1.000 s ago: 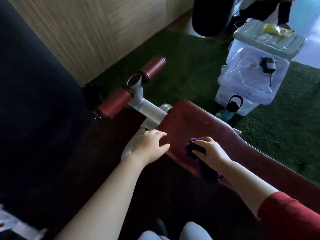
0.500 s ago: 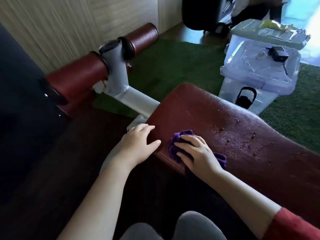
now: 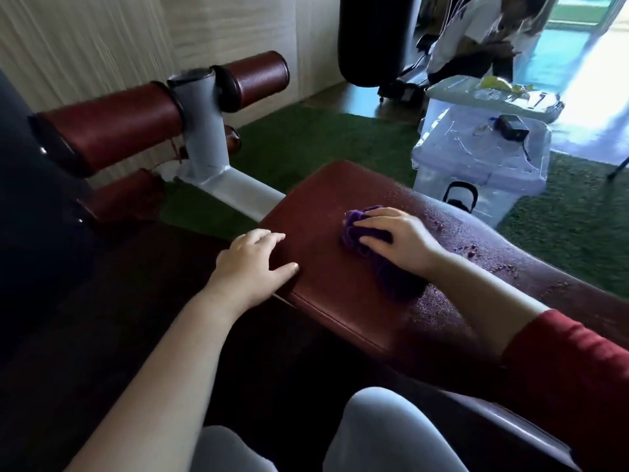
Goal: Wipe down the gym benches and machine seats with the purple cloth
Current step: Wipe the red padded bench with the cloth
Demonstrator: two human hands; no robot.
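Now your right hand (image 3: 394, 238), pressed flat on the bunched purple cloth (image 3: 371, 248), has slid up from the near edge onto the droplet-speckled maroon padded bench (image 3: 326, 267), while your spread left hand (image 3: 253, 267) still braces its edge, so wiping's underway.

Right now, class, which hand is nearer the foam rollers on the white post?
Left. The left hand rests on the bench edge toward the rollers; the right hand presses the cloth farther along the pad.

Bench pad (image 3: 323, 267) — glossy, seemingly leather-like, droplet-speckled; purple cloth (image 3: 354, 229) fuzzy and matt; frame post (image 3: 204, 131) smooth painted metal.
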